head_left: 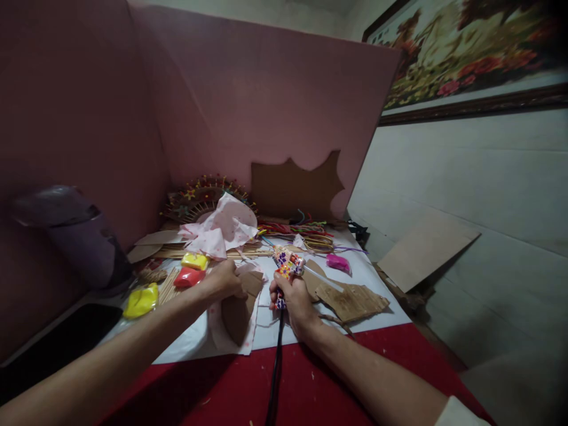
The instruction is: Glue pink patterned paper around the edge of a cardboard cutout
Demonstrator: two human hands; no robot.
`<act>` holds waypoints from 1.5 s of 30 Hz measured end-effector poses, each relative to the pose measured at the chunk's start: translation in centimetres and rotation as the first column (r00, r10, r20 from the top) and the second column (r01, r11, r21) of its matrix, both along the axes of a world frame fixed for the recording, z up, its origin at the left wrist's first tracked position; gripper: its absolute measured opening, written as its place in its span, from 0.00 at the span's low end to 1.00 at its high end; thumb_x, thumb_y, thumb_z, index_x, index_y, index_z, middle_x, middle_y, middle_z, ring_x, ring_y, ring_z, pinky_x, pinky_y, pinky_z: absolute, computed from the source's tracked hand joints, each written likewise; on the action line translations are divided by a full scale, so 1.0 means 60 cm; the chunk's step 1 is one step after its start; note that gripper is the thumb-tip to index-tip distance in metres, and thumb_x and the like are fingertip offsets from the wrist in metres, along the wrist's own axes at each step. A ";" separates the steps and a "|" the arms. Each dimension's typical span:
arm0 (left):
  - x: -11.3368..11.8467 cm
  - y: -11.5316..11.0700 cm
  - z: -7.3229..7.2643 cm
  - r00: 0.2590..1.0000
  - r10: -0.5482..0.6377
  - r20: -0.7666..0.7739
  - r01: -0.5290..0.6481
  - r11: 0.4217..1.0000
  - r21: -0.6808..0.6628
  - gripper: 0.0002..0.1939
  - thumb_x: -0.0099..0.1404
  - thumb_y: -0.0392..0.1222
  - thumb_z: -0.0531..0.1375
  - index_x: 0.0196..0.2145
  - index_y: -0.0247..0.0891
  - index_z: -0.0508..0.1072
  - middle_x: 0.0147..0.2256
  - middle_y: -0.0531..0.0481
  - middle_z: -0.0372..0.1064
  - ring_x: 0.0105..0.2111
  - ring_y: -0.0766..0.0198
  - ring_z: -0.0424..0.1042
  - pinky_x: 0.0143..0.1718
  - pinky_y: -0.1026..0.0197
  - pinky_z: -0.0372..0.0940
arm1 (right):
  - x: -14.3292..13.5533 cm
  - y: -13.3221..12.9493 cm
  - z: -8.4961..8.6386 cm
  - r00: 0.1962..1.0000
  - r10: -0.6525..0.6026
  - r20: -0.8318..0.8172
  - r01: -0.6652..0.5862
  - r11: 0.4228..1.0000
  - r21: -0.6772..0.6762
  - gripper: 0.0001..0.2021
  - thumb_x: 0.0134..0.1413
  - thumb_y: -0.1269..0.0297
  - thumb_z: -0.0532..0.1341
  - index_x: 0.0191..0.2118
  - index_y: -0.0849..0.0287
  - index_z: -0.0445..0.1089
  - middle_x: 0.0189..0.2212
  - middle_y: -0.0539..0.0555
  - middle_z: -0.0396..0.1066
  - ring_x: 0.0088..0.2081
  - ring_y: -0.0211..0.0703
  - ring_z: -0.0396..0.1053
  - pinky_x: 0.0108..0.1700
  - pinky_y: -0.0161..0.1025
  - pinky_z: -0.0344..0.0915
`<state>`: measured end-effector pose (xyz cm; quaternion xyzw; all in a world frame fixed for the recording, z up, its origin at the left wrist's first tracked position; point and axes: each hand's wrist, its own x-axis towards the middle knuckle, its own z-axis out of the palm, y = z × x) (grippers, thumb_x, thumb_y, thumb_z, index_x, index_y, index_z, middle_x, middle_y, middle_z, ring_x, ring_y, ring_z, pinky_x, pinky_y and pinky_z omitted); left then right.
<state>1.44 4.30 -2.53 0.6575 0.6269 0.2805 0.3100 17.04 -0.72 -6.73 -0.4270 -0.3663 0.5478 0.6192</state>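
Observation:
My right hand (pixel 295 300) is wrapped round a flower-patterned glue gun (pixel 284 260), whose black cord (pixel 277 361) runs down over the red cloth. A clear stick juts from its right side. To the left, my left hand (pixel 227 280) has its fingers curled at the upper edge of a brown cardboard piece (pixel 237 310). That piece lies on dotted pale fabric (pixel 217 325). Whether the fingers pinch the cardboard or something small is hidden.
Yellow (pixel 141 300) and red (pixel 190 277) clay packs lie left, a pink pack (pixel 338 263) right. Behind are crumpled fabric (pixel 222 228), wooden sticks and coloured pipe cleaners (pixel 295 229). Torn cardboard (pixel 352 300) lies right of my right hand; a purple bag (pixel 84 242) stands far left.

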 end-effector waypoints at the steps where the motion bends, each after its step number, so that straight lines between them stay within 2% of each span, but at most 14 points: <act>1: 0.000 -0.006 0.002 1.000 -0.008 0.027 0.008 1.000 -0.012 0.12 0.58 0.40 0.63 0.39 0.33 0.70 0.35 0.49 0.71 0.31 0.61 0.72 0.30 0.58 0.68 | 0.000 0.000 0.000 1.000 -0.005 -0.006 0.005 1.000 0.004 0.14 0.45 0.55 0.63 0.22 0.61 0.64 0.12 0.45 0.63 0.13 0.31 0.60 0.13 0.28 0.58; 4: 0.002 -0.032 0.020 0.994 -0.047 0.098 0.054 0.997 -0.062 0.19 0.42 0.30 0.68 0.32 0.34 0.68 0.22 0.55 0.68 0.24 0.59 0.71 0.21 0.63 0.62 | -0.002 0.000 0.001 0.999 -0.032 -0.023 0.033 0.999 0.018 0.15 0.45 0.54 0.62 0.22 0.61 0.65 0.12 0.45 0.62 0.13 0.31 0.59 0.14 0.29 0.59; 8: 0.000 -0.071 0.068 0.951 -0.142 0.273 0.152 0.988 -0.015 0.19 0.44 0.33 0.65 0.37 0.36 0.67 0.27 0.54 0.72 0.28 0.61 0.72 0.26 0.64 0.64 | -0.003 -0.002 0.004 0.995 -0.093 -0.046 0.094 0.995 0.041 0.15 0.45 0.55 0.62 0.20 0.61 0.65 0.13 0.45 0.62 0.13 0.31 0.59 0.15 0.30 0.59; 9: -0.004 -0.078 0.078 0.921 -0.187 0.342 0.194 0.981 0.013 0.20 0.44 0.33 0.65 0.37 0.37 0.68 0.30 0.54 0.73 0.29 0.63 0.72 0.29 0.65 0.64 | -0.003 -0.002 0.006 0.993 -0.110 -0.047 0.112 0.993 0.047 0.15 0.44 0.55 0.62 0.20 0.61 0.65 0.13 0.45 0.62 0.13 0.32 0.59 0.16 0.30 0.59; 11: -0.015 -0.084 0.091 0.739 -0.322 0.592 0.349 0.934 0.072 0.19 0.43 0.33 0.67 0.36 0.37 0.71 0.29 0.53 0.73 0.27 0.65 0.71 0.28 0.66 0.64 | -0.001 -0.004 0.010 0.990 -0.131 -0.043 0.133 0.990 0.052 0.14 0.44 0.55 0.63 0.20 0.61 0.64 0.12 0.45 0.61 0.13 0.32 0.59 0.16 0.30 0.59; 13: -0.028 -0.083 0.090 0.632 -0.335 0.699 0.431 0.901 0.042 0.11 0.45 0.34 0.67 0.30 0.34 0.74 0.24 0.52 0.73 0.24 0.66 0.70 0.27 0.66 0.63 | 0.002 -0.003 0.015 0.991 -0.126 -0.034 0.127 0.991 0.046 0.15 0.45 0.54 0.62 0.20 0.61 0.64 0.13 0.45 0.61 0.13 0.32 0.59 0.15 0.30 0.59; 15: -0.040 -0.076 0.079 0.577 -0.278 0.768 0.436 0.900 -0.002 0.11 0.45 0.34 0.68 0.31 0.34 0.76 0.26 0.49 0.75 0.27 0.63 0.73 0.30 0.65 0.65 | 0.006 -0.001 0.020 0.995 -0.100 -0.014 0.101 0.994 0.039 0.16 0.46 0.53 0.61 0.21 0.61 0.64 0.13 0.45 0.62 0.12 0.31 0.58 0.13 0.30 0.57; 20: -0.061 -0.062 0.037 0.478 -0.129 0.869 0.296 0.955 -0.021 0.19 0.48 0.33 0.67 0.41 0.35 0.76 0.35 0.44 0.77 0.33 0.59 0.75 0.36 0.62 0.68 | 0.020 0.010 0.030 0.996 -0.043 0.078 0.041 0.999 0.036 0.16 0.45 0.51 0.61 0.25 0.61 0.65 0.17 0.48 0.65 0.14 0.33 0.59 0.10 0.29 0.56; 27: -0.067 -0.060 0.018 0.461 0.017 0.887 0.110 0.991 -0.077 0.23 0.48 0.33 0.67 0.44 0.32 0.73 0.32 0.45 0.77 0.29 0.60 0.75 0.30 0.63 0.69 | 0.025 0.010 0.025 0.977 0.045 0.208 -0.049 0.999 0.017 0.20 0.50 0.47 0.56 0.24 0.61 0.64 0.13 0.43 0.57 0.12 0.29 0.54 0.13 0.29 0.59; 33: -0.068 -0.061 0.020 0.506 0.085 0.858 0.012 0.994 -0.105 0.21 0.46 0.34 0.67 0.40 0.32 0.73 0.29 0.49 0.76 0.26 0.61 0.74 0.26 0.62 0.69 | 0.011 -0.029 0.039 0.922 0.109 0.371 -0.148 0.986 0.078 0.17 0.49 0.47 0.60 0.30 0.59 0.68 0.19 0.45 0.62 0.17 0.33 0.60 0.17 0.31 0.58; 36: -0.067 -0.064 0.017 0.557 0.110 0.823 0.010 0.990 -0.139 0.18 0.48 0.35 0.66 0.38 0.32 0.73 0.27 0.51 0.75 0.25 0.62 0.73 0.25 0.64 0.69 | 0.013 -0.065 0.055 0.895 0.066 0.440 -0.145 0.978 0.148 0.13 0.50 0.52 0.61 0.36 0.56 0.69 0.24 0.47 0.67 0.23 0.37 0.64 0.26 0.34 0.63; 39: -0.063 -0.066 0.015 0.577 0.138 0.805 -0.009 0.987 -0.162 0.16 0.49 0.35 0.66 0.37 0.33 0.72 0.26 0.53 0.74 0.25 0.64 0.72 0.25 0.65 0.69 | 0.034 -0.102 0.064 0.886 -0.082 0.457 -0.037 0.969 0.245 0.13 0.51 0.54 0.61 0.39 0.56 0.68 0.27 0.49 0.68 0.28 0.39 0.65 0.31 0.35 0.64; 41: -0.058 -0.066 0.013 0.584 0.160 0.796 -0.027 0.984 -0.178 0.15 0.48 0.34 0.65 0.36 0.34 0.72 0.26 0.54 0.74 0.25 0.64 0.72 0.24 0.64 0.69 | 0.060 -0.124 0.062 0.922 -0.209 0.326 0.142 0.966 0.215 0.14 0.51 0.51 0.61 0.36 0.58 0.68 0.25 0.48 0.67 0.26 0.37 0.64 0.27 0.33 0.62; 45: -0.045 -0.071 0.010 0.602 0.202 0.773 -0.041 0.974 -0.223 0.17 0.46 0.33 0.65 0.36 0.35 0.72 0.27 0.54 0.74 0.25 0.62 0.72 0.21 0.62 0.70 | 0.131 -0.158 0.045 0.857 -0.515 -0.007 0.511 0.848 0.139 0.16 0.46 0.50 0.65 0.29 0.60 0.67 0.23 0.47 0.66 0.23 0.33 0.62 0.25 0.29 0.60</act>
